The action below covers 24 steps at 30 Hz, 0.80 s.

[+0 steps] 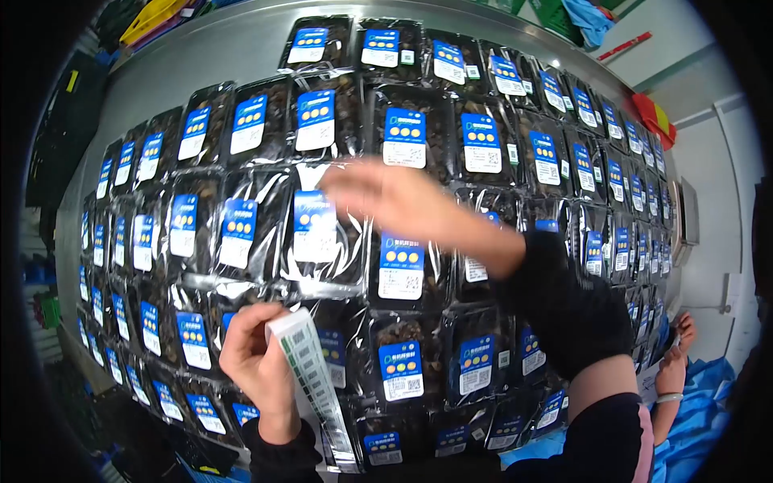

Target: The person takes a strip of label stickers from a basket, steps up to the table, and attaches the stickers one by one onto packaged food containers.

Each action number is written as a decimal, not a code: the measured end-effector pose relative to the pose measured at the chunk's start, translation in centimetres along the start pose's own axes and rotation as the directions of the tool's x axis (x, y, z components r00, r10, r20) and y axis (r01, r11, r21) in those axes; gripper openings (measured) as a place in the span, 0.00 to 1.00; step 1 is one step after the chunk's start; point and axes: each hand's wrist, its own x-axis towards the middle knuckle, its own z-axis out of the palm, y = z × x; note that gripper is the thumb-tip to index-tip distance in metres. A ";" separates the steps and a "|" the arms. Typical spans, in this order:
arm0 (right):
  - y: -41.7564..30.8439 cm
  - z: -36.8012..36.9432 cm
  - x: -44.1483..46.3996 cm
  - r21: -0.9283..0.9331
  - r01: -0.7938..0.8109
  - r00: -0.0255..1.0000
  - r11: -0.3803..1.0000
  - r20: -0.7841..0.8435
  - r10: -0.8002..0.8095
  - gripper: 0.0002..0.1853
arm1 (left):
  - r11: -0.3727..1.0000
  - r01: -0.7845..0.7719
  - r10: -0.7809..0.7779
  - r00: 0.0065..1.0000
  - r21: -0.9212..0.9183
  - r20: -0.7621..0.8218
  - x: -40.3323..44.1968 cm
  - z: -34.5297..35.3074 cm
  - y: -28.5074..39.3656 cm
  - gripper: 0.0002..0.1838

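In the head view, the label strip (310, 370) is pinched by the left hand (259, 358). Beyond the strip, a wrapped tray (316, 241) is partly covered by the blurred right hand (378, 191), whose grip cannot be told. The strip is hemmed in by other trays (400, 369); bare table (201, 58) is left beyond them.

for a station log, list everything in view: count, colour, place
packed trays: dozens, black, in rows
printed labels: dozens, blue and white, on trays
small stickers: several, green and white, on trays
sticker strip: one, white and green, lower centre
table: one, grey metal, beneath trays
plastic item: one, yellow, top left
bright object: one, red and yellow, upper right
cloth: some, blue, lower right
other person's hands: two, bare, lower right
sleeves: two, black, lower half
left hand: one, bare, holding the strip
right hand: one, bare, blurred over a tray
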 end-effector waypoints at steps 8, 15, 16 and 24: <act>-5.4 8.7 -6.5 0.404 -0.030 0.999 0.914 -0.016 0.040 0.13 | 0.999 -0.028 0.027 1.000 -0.040 -0.007 -0.5 -1.3 1.2 0.07; -2.6 1.6 2.6 -0.241 0.316 0.857 0.918 -0.344 -0.385 0.08 | 0.991 0.136 -0.136 0.990 -0.014 -0.028 0.3 -2.7 -0.7 0.10; -1.2 -1.3 6.1 -0.499 0.220 0.792 0.838 -0.410 -0.453 0.06 | 0.995 0.098 -0.098 0.995 0.024 -0.002 0.4 -3.0 -1.0 0.09; 7.5 -11.2 22.5 -0.995 -0.021 0.851 0.099 -0.070 -0.521 0.12 | 0.999 0.046 -0.045 0.995 -0.002 0.091 1.7 -2.6 -1.5 0.05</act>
